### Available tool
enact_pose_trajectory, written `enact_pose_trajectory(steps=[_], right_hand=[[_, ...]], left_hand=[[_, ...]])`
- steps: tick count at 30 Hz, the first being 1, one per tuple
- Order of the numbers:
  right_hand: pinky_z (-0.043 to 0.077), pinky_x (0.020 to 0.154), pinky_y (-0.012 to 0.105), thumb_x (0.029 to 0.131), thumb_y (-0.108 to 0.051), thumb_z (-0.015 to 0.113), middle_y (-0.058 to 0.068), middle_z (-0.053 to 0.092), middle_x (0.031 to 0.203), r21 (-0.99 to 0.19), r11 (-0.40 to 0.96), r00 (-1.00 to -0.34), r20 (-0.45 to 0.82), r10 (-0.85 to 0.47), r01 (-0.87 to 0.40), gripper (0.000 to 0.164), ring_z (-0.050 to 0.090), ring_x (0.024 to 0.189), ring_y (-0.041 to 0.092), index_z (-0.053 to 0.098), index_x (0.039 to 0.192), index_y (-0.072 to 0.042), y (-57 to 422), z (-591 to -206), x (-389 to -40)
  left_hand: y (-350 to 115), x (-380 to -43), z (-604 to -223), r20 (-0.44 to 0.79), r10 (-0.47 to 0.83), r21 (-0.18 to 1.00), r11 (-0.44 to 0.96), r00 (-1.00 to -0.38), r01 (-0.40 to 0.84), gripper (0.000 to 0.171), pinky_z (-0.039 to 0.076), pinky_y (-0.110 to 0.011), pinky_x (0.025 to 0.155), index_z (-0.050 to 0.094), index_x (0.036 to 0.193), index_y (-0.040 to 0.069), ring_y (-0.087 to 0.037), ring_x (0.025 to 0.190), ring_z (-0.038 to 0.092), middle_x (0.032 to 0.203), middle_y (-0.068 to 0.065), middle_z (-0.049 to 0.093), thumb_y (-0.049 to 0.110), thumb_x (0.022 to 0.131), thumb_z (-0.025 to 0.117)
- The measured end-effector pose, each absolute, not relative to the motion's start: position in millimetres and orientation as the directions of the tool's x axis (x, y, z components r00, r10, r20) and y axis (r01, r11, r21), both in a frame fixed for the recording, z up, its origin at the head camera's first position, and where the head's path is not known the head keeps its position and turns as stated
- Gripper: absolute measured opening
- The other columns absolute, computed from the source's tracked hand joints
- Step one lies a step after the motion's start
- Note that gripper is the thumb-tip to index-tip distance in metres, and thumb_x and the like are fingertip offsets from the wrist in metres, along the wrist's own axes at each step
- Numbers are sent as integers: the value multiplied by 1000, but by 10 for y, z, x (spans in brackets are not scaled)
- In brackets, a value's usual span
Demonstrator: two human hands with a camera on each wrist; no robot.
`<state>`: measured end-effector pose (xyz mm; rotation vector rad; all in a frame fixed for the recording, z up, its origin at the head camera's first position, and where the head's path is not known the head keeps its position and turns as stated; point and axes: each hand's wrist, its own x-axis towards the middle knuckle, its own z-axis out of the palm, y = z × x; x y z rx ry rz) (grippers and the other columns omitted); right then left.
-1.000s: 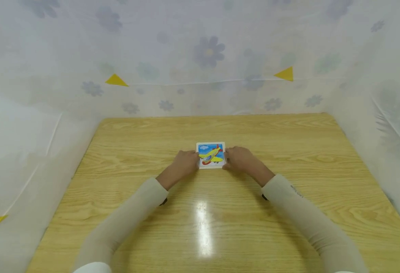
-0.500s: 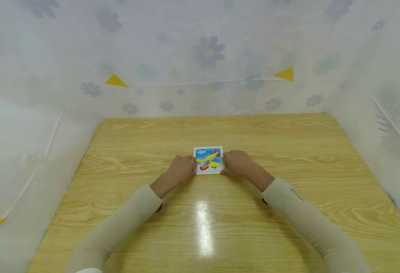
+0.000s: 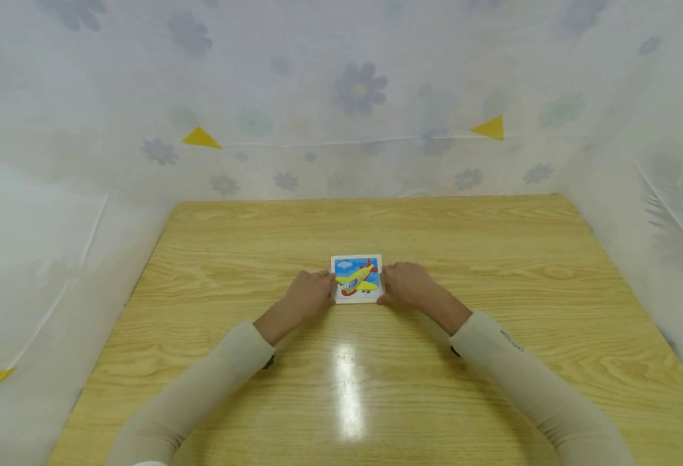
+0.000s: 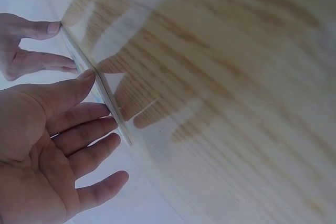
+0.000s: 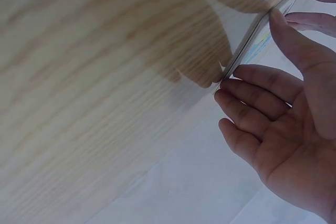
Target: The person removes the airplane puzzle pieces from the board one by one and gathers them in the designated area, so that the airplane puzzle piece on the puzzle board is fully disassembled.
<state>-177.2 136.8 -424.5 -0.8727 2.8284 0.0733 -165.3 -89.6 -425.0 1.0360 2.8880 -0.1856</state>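
A small square picture board (image 3: 357,279) with a pale border lies flat on the wooden table (image 3: 341,223), showing a yellow and red airplane against blue sky. My left hand (image 3: 309,294) holds its left side, and my right hand (image 3: 409,285) holds the right side. In the left wrist view, the left thumb is at the near corner of the board (image 4: 107,95) and fingertips meet its side edge; the little finger stands apart. The right wrist view has the right hand (image 5: 289,124) gripping likewise, with the thumb at the board's (image 5: 251,38) near corner.
A pale floral curtain (image 3: 318,84) surrounds the table at the back and both sides. Yellow triangles (image 3: 202,137) mark the curtain. Light reflects as a bright streak on the tabletop in front of the board.
Both hands have slid the picture board a short way toward me and slightly left, slowing in the last half second. Their hold on its sides stays the same.
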Motion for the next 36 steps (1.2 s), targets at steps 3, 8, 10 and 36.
enact_pose_trajectory(steps=[3, 8, 10, 36], right_hand=[[42, 56, 28, 81, -47, 71, 2, 55, 73, -10, 820, -806, -179, -564, -572, 42, 44, 61, 14, 58, 76, -8, 1370, -4244, -1769], [45, 59, 29, 82, -47, 70, 3, 57, 77, 9, 809, -797, -179, -577, -588, 42, 46, 62, 14, 60, 77, -7, 1372, -4243, -1774], [46, 60, 30, 82, -47, 70, 4, 59, 80, 18, 805, -794, -180, -581, -593, 42, 47, 63, 14, 61, 78, -7, 1370, -4245, -1776], [52, 88, 40, 84, -48, 67, 17, 65, 119, 45, 797, -789, -182, -587, -603, 50, 65, 101, 30, 68, 101, -1, 1366, -4272, -1776]], left_hand=[[-902, -1655, -4254, -85, 640, -98, 758, -764, 645, 30, 55, -34, 75, 70, 109, 9, -21, 117, 61, 122, -6, 66, 31, 88, 66], [-930, -1668, -4275, -56, 653, -64, 752, -755, 655, 29, 55, -37, 75, 71, 106, 9, -23, 117, 61, 122, -7, 66, 31, 87, 68], [-949, -1669, -4281, -66, 655, -34, 753, -753, 658, 31, 54, -40, 80, 70, 108, 9, -24, 120, 58, 126, -7, 64, 32, 87, 68], [-899, -1472, -4326, -221, 722, 49, 679, -655, 732, 67, 25, -59, 110, 28, 151, 15, -24, 145, 24, 159, -3, 21, 55, 98, 36]])
